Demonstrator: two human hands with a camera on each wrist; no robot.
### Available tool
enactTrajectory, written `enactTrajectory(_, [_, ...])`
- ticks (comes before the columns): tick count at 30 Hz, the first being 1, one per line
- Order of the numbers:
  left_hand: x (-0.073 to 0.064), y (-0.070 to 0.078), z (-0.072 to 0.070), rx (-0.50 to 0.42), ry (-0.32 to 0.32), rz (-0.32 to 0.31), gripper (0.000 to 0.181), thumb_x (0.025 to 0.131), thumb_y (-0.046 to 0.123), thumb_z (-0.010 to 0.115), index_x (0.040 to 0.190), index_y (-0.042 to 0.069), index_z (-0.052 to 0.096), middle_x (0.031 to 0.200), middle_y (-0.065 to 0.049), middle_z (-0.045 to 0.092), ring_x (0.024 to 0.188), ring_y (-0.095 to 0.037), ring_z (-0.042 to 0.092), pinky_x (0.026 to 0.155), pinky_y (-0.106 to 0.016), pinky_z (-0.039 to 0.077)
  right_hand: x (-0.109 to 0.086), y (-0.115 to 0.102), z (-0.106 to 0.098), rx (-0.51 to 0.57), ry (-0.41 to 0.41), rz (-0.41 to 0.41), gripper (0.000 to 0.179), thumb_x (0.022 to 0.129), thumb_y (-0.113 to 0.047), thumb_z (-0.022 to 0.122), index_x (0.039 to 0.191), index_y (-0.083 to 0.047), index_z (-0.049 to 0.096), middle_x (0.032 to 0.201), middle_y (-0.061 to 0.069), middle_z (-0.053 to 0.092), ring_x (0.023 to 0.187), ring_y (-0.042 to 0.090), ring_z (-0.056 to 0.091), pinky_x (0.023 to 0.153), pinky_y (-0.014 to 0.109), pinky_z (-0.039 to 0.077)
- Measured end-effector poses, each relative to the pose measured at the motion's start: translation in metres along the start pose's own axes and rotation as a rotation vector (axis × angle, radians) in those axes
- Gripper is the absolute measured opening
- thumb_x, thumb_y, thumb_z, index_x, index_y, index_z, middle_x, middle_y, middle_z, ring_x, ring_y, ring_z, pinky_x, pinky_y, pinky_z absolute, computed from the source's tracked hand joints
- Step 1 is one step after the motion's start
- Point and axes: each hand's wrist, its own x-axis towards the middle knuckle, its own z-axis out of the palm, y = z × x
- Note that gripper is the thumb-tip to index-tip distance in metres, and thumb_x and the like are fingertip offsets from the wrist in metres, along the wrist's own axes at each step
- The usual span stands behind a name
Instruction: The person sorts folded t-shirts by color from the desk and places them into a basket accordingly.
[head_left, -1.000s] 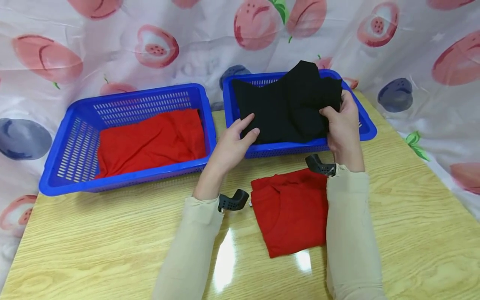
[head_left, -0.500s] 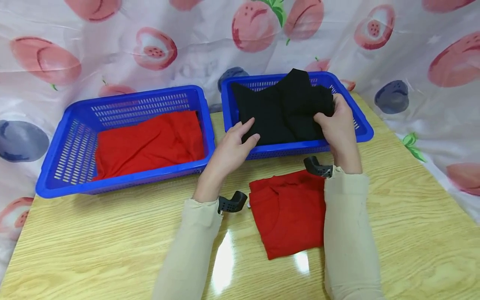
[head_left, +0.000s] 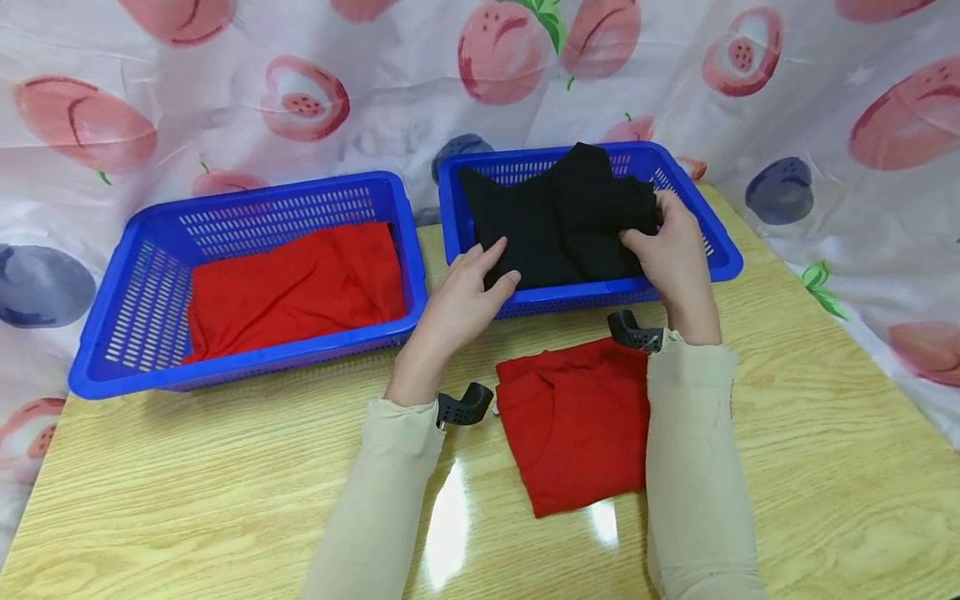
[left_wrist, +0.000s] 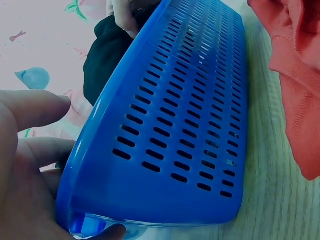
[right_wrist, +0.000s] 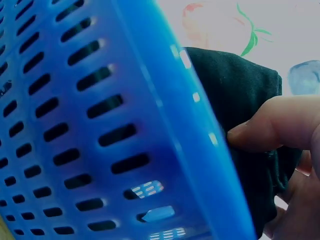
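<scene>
A folded black garment [head_left: 540, 225] lies in the right-hand blue basket [head_left: 577, 294], its top corner standing up near the back rim. My right hand [head_left: 675, 258] pinches the garment's right edge, thumb in front; the right wrist view shows the thumb [right_wrist: 265, 125] pressing the black cloth [right_wrist: 225, 85] just past the rim. At the basket's front left corner, my left hand [head_left: 461, 300] has its fingers extended over the rim against the garment's left side. In the left wrist view its fingertips go partly out of sight behind the rim [left_wrist: 95, 125].
A second blue basket [head_left: 247, 350] on the left holds a red garment [head_left: 300, 287]. Another folded red garment [head_left: 573, 425] lies on the wooden table [head_left: 225, 483] in front of the right basket, beside my right forearm. A fruit-print cloth [head_left: 405, 75] hangs behind.
My right hand has moved a little left and down with the black garment's right edge, which now sits lower in the basket. The left hand stays nearly in place.
</scene>
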Motion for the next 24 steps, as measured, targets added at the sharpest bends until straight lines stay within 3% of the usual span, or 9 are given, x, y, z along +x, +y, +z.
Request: enactTrajectory(24, [0.0008, 0.0001, 0.0024, 0.08, 0.012, 0.028, 0.052, 0.092, 0.044, 0.04, 0.14, 0.028, 0.028, 0.146, -0.005, 0.021, 0.134, -0.021, 0.013, 0.106, -0.042, 0.017, 0.0013, -0.0025, 0.0022, 0.059, 0.008, 0.149, 0.027, 0.089, -0.028, 0.046, 0.113, -0.018, 0.043, 0.114, 0.003, 0.044, 0.101, 0.019, 0.038, 0.082, 0.036, 0.037])
